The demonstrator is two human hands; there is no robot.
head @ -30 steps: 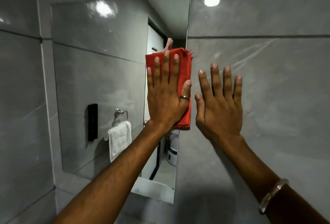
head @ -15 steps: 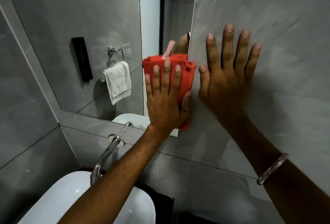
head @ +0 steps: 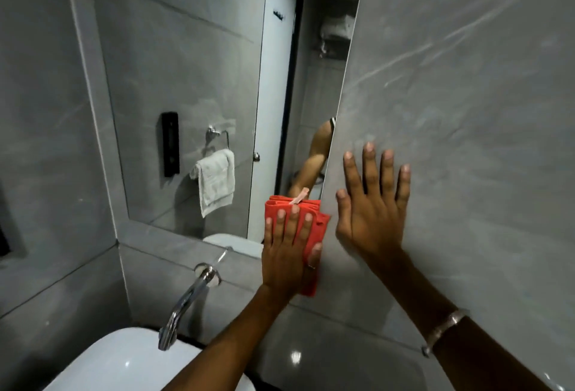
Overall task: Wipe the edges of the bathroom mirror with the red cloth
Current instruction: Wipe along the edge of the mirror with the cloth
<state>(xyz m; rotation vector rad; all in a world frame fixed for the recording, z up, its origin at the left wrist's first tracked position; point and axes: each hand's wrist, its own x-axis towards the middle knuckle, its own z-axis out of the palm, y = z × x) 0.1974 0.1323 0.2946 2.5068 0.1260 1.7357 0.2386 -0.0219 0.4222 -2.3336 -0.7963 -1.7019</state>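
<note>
The frameless bathroom mirror (head: 193, 85) hangs on the grey tiled wall. My left hand (head: 287, 253) lies flat on the folded red cloth (head: 315, 228), pressing it over the mirror's bottom right corner. The cloth's lower end hangs below the mirror onto the tile. My right hand (head: 371, 207) rests flat on the wall just right of the mirror's right edge, fingers spread, holding nothing. A metal bangle (head: 443, 330) sits on that wrist.
A chrome wall tap (head: 186, 300) juts out below the mirror over a white basin (head: 118, 362). The mirror reflects a white towel (head: 216, 180) on a ring, a black wall fitting (head: 170, 144) and a door (head: 275, 95). Grey tile wall (head: 466, 95) fills the right side.
My left hand has slid the red cloth down the mirror's right edge from the upper part to the bottom corner. My right hand followed it down the wall.
</note>
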